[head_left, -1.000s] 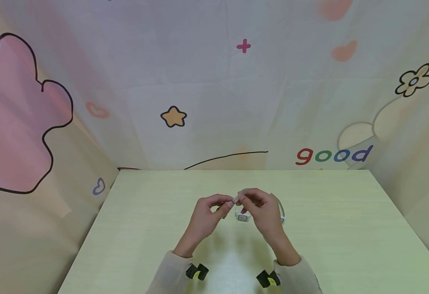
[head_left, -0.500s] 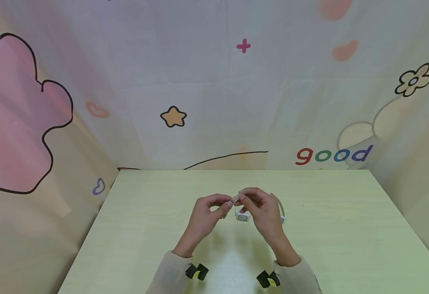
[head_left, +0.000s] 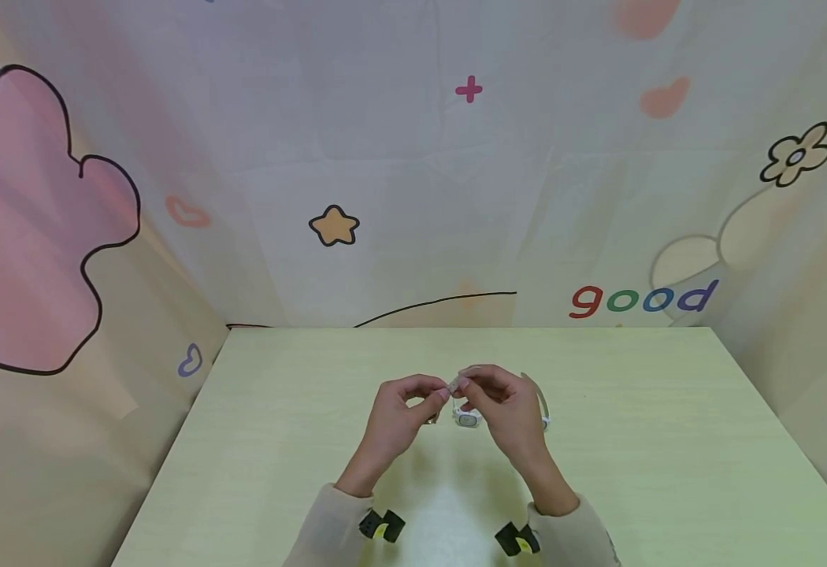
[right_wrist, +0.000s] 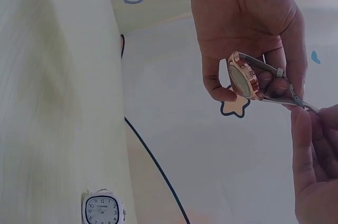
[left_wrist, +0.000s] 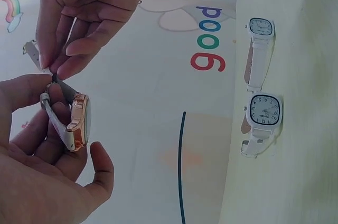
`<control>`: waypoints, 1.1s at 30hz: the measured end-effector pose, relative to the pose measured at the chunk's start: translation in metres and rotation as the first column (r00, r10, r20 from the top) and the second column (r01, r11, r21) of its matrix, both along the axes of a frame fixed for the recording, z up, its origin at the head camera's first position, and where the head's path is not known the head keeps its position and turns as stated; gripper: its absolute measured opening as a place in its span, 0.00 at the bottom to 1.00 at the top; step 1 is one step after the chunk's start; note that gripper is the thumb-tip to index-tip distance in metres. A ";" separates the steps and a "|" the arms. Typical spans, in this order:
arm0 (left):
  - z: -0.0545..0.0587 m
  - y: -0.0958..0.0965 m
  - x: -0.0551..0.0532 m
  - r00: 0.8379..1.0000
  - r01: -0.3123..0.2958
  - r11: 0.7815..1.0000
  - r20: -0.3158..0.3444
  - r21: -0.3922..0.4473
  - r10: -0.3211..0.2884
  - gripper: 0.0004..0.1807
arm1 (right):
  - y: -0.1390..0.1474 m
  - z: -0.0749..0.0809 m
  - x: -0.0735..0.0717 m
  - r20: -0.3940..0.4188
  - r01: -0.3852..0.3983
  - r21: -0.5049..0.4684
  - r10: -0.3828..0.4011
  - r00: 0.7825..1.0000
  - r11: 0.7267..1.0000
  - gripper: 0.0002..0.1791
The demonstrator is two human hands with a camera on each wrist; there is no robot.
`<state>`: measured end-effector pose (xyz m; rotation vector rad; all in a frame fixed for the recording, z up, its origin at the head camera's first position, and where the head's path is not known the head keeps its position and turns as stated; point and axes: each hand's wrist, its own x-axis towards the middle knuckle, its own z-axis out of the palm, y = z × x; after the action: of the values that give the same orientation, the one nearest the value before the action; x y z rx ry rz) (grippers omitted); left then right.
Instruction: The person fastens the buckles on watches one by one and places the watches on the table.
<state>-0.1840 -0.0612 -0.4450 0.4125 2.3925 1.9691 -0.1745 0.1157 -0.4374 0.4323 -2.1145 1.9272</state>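
Note:
A wristwatch (left_wrist: 79, 121) with a rose-gold case and a pale grey strap hangs between my hands, its strap bent into a loop. My left hand (head_left: 395, 413) pinches the strap by the buckle between thumb and index finger, the case below near the other fingers. Thumb and fingers of my right hand (head_left: 516, 409) pinch the strap's free end, which passes through the buckle (right_wrist: 297, 99). Both hands' fingertips meet there, above the table. In the head view the watch is mostly hidden by the left hand.
On the pale table (head_left: 279, 441) beyond the hands stand two white square-faced watches, a nearer watch (left_wrist: 265, 110) and a further watch (left_wrist: 261, 27). The right hand partly covers them in the head view. A printed curtain (head_left: 413, 173) hangs behind the table's back edge.
Both hands stay in nearly the same place. The right fingertips shift slightly on the strap at the buckle, and the strap piece showing between the hands tilts a little.

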 end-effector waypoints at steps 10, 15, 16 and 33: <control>0.006 -0.003 0.002 0.998 0.022 0.998 0.060 0.058 -0.025 0.10 | 0.000 -0.001 0.001 -0.009 -0.066 0.028 0.067 0.998 0.997 0.07; 0.005 -0.003 0.002 0.995 0.069 0.991 0.067 0.117 -0.078 0.11 | 0.001 -0.005 0.000 -0.023 -0.088 0.057 0.090 0.996 0.994 0.06; 0.004 -0.003 0.001 0.994 0.076 0.989 0.071 0.126 -0.085 0.11 | 0.001 -0.006 0.000 -0.016 -0.090 0.064 0.091 0.996 0.994 0.06; 0.002 -0.005 -0.001 0.975 0.022 0.965 0.209 0.261 -0.079 0.10 | 0.000 -0.010 -0.002 -0.062 -0.143 0.097 0.149 0.987 0.985 0.09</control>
<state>-0.1849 -0.0658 -0.4431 0.2421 1.9856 2.1822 -0.1767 0.1161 -0.4477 0.6800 -2.1886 1.8662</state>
